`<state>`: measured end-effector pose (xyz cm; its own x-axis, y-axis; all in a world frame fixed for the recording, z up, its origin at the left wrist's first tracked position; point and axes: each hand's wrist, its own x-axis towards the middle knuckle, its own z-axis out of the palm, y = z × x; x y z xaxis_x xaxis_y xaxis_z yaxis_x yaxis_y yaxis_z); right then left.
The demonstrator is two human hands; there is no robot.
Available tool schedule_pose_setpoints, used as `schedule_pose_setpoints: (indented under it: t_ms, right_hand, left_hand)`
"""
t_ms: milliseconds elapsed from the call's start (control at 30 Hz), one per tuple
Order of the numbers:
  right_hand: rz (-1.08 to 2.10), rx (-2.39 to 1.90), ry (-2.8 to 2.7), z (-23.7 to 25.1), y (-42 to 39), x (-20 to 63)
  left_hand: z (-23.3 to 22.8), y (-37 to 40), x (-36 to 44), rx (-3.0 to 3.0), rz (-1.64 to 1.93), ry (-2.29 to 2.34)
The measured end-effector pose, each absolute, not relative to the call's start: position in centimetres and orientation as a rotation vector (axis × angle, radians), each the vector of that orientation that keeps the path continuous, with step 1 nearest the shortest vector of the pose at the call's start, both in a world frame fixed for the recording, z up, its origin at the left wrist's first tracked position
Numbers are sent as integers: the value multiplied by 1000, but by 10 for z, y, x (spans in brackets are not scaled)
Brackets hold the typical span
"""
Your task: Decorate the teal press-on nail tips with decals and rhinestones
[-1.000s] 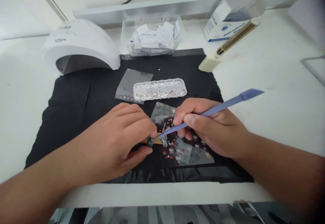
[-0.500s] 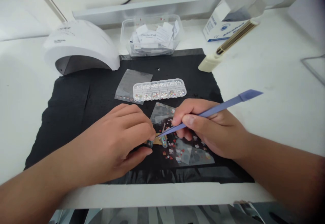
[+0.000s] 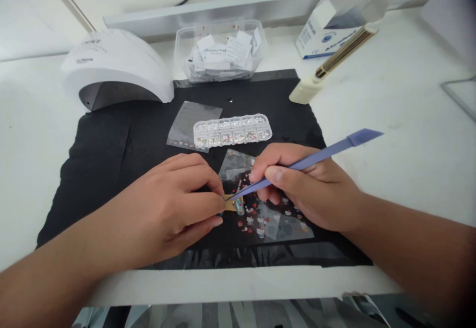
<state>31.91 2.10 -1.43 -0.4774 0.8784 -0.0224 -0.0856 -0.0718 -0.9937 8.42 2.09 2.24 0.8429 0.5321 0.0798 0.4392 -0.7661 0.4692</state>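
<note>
Near the front edge of the desk (image 3: 412,169), the left hand (image 3: 178,206) curls over a tan strip (image 3: 229,206), its grip impossible to tell. The right hand (image 3: 312,186) grasps a purple tool (image 3: 334,150), tip at the strip, beside a glittery nail (image 3: 240,207). Sticker sheets (image 3: 293,231) lie below. Farther back is a bead case (image 3: 233,130); a lamp (image 3: 122,60) stands at the far left corner of the mat (image 3: 100,159).

The left hand (image 3: 186,204), right hand (image 3: 308,186) and both forearms (image 3: 89,241) are bare; grey patterned cloth (image 3: 201,315) below may be clothing.
</note>
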Motion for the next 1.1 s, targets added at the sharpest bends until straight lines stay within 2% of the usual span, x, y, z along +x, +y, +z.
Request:
schedule_pose_setpoints:
  t_ms: [200, 567, 1100]
  right_hand:
    - [1682, -878, -1279, -14, 25, 321]
    - [1527, -773, -1090, -16, 28, 325]
    - [1484, -757, -1092, -17, 30, 324]
  left_hand:
    - [23, 22, 85, 2574, 283, 720]
    - [25, 21, 87, 2526, 294, 713]
    - [25, 20, 86, 2523, 279, 744]
